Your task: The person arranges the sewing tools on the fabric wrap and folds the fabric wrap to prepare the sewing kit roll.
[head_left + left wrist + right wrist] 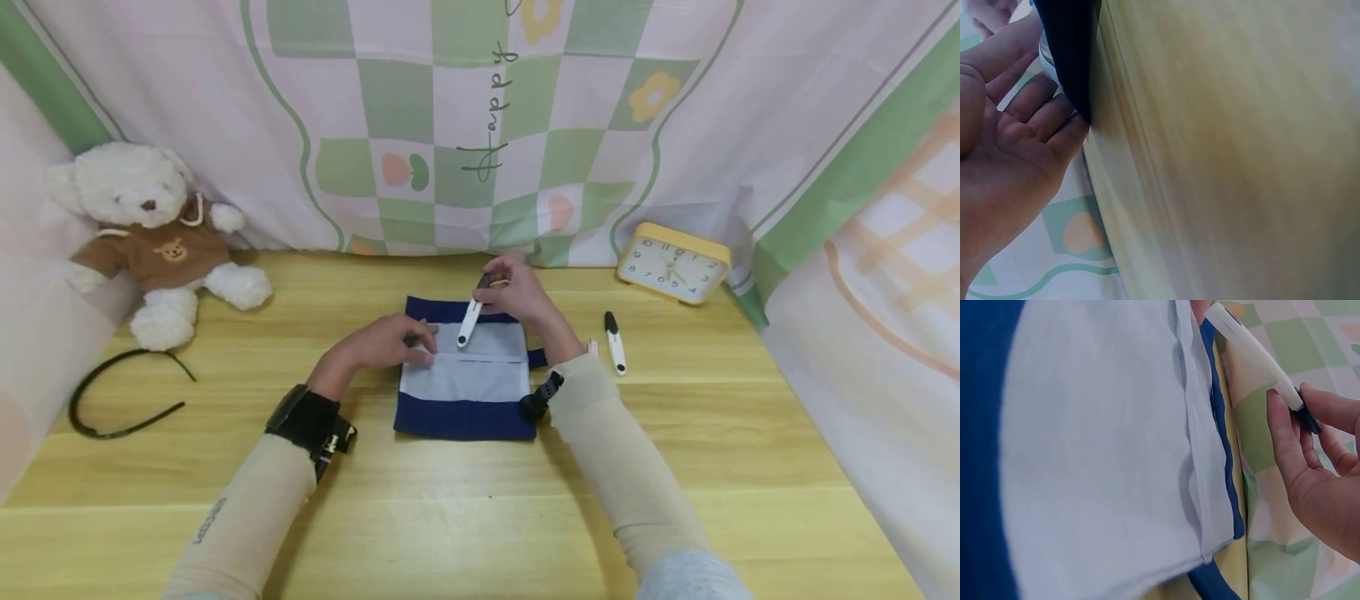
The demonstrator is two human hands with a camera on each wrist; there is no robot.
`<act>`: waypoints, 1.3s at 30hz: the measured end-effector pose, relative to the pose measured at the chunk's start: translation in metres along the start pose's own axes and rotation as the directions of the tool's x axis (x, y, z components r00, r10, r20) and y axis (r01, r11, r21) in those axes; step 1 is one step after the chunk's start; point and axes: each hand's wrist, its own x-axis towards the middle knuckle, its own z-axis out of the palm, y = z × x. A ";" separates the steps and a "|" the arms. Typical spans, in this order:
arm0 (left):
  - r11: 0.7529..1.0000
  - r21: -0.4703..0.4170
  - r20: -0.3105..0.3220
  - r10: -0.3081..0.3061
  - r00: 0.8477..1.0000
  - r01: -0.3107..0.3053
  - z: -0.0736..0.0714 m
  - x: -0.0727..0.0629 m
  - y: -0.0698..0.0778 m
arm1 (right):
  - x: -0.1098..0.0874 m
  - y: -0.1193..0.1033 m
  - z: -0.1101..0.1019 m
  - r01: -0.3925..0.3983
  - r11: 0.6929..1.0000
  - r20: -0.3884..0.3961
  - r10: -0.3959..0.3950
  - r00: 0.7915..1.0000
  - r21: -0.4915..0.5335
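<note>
A navy fabric pouch [465, 421] lies opened flat on the table, its pale grey lining [1097, 437] and a pocket seam showing. My right hand [519, 293] pinches a white marker pen [470, 323] near its black cap, the white end slanting down over the lining. In the right wrist view the right hand [1322, 462] holds the same marker [1254, 356] beside the pocket slit. On the pouch's left edge, my left hand [382, 343] holds the cloth at the seam with bent fingers. The left wrist view has the left hand [1022, 137] against the navy cloth [1069, 50].
A second black-capped marker [615, 343] lies right of the pouch, near a small pink item [592, 347] partly hidden by the right wrist. Behind it stands a yellow alarm clock [672, 262]. At left are a teddy bear [168, 250] and a black headband [82, 404]. A curtain [465, 108] hangs behind.
</note>
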 end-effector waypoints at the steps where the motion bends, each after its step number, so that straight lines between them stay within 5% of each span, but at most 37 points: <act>1: 1.000 0.000 0.001 -0.001 1.000 0.001 0.000 0.000 0.000 | 0.000 0.000 0.002 -0.003 1.000 0.001 0.003 1.000 0.005; 31: 1.000 0.022 -0.007 0.015 1.000 -0.015 0.000 -0.001 0.001 | 0.004 0.004 0.017 -0.016 0.999 0.121 0.020 0.993 -0.034; 39: 1.000 0.008 -0.011 0.004 1.000 -0.003 0.001 0.000 0.001 | 0.006 0.006 0.017 0.000 0.990 0.171 0.025 0.985 -0.143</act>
